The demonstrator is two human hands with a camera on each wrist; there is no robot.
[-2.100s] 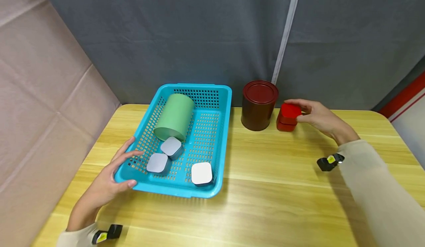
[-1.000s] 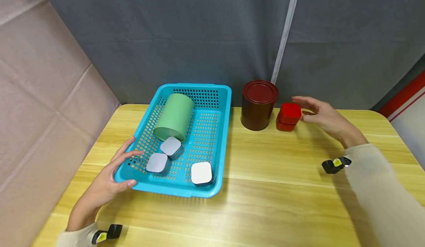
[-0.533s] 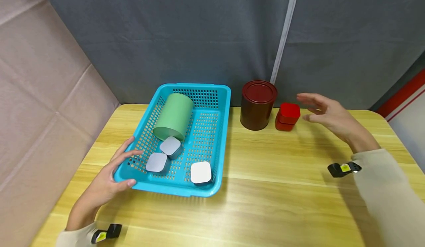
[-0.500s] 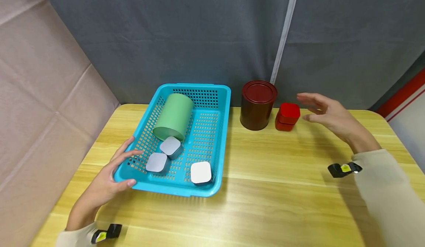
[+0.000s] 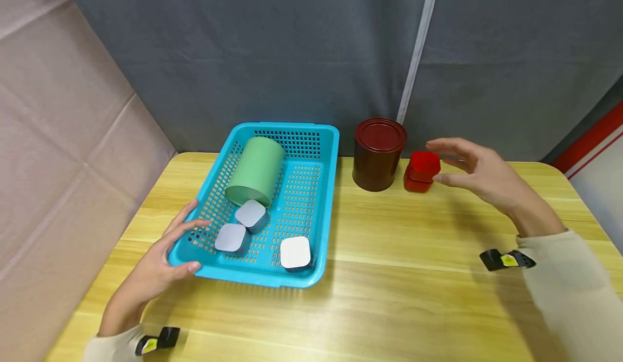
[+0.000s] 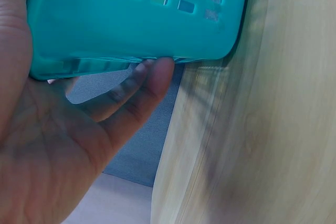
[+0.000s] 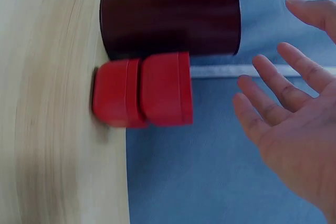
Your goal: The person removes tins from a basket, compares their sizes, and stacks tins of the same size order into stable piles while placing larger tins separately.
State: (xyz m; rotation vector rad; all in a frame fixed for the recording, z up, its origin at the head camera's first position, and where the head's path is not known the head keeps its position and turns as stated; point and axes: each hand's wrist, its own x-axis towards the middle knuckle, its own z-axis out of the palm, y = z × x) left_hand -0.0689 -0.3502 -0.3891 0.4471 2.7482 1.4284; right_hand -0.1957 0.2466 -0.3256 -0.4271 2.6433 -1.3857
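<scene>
My left hand (image 5: 158, 267) holds the near left corner of a turquoise plastic basket (image 5: 329, 205), thumb on the front rim and fingers over the left side. In the left wrist view, fingertips lie against the basket's wall (image 6: 121, 30). Two small red boxes (image 5: 419, 181) with rounded corners are stacked at the back of the table. My right hand (image 5: 479, 172) is just to their right, its fingers spread apart and nothing in them. The right wrist view has the red stack (image 7: 163, 90) apart from the fingers. A dark red lidded can (image 5: 378, 162) stands upright left of the stack.
Inside the basket lie a green cylinder (image 5: 257, 170) on its side, two grey-topped boxes (image 5: 231, 238) beside it, and a white-topped box (image 5: 295, 252) near the front right corner. A grey curtain (image 5: 292, 53) hangs behind the wooden table (image 5: 399, 297).
My right hand has let go of the top red box and drawn off to the right, then come slightly back toward the stack. My left hand and the basket have stayed put.
</scene>
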